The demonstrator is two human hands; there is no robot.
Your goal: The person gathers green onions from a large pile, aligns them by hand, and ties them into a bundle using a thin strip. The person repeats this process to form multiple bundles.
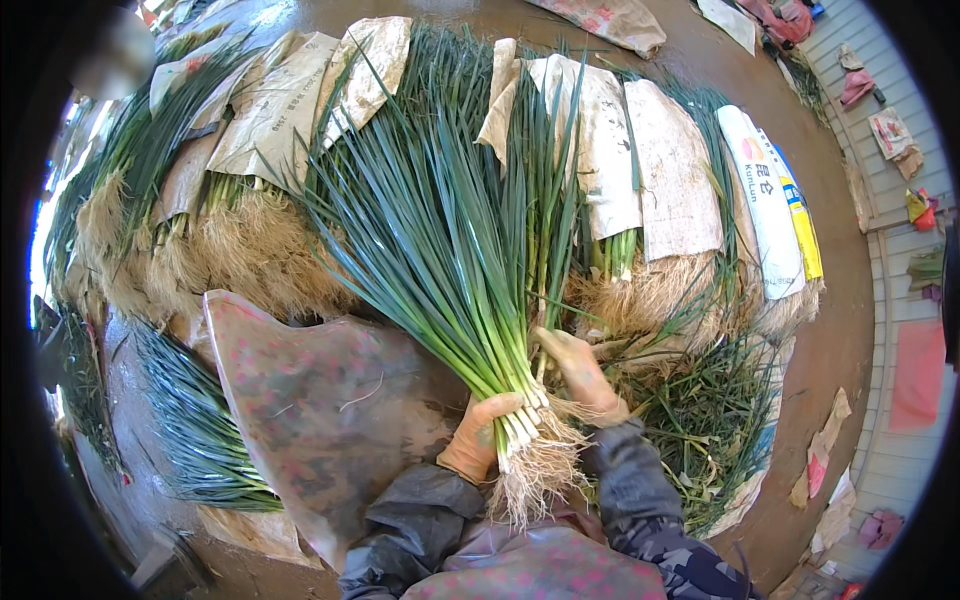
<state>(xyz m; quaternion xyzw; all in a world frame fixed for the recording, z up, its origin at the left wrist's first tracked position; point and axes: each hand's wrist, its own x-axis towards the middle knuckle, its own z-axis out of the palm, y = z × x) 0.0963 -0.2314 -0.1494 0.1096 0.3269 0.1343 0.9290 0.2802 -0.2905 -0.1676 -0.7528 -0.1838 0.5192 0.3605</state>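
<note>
My left hand [484,433], in a tan-orange glove, is wrapped around a thick bunch of green allium stalks [457,247], like scallions or green garlic. The bunch is gripped just above its white stem bases; pale stringy roots [536,465] hang below, and long leaves fan out away from me. At the right side of the bunch, my right hand [583,375] has its fingers curled around a thinner stalk [541,330]. Part of its grip is hidden by the stalks. A floral-patterned plastic apron [547,562] covers my lap.
Sack-wrapped allium bundles [679,172] with roots toward me stand in a row ahead. Another pile of stalks [202,427] lies left, past a raised flap of stained plastic sheet [322,397]. Discarded leaves [705,427] are heaped right. Beyond are wet brown floor [832,315] and a ribbed wall [904,285].
</note>
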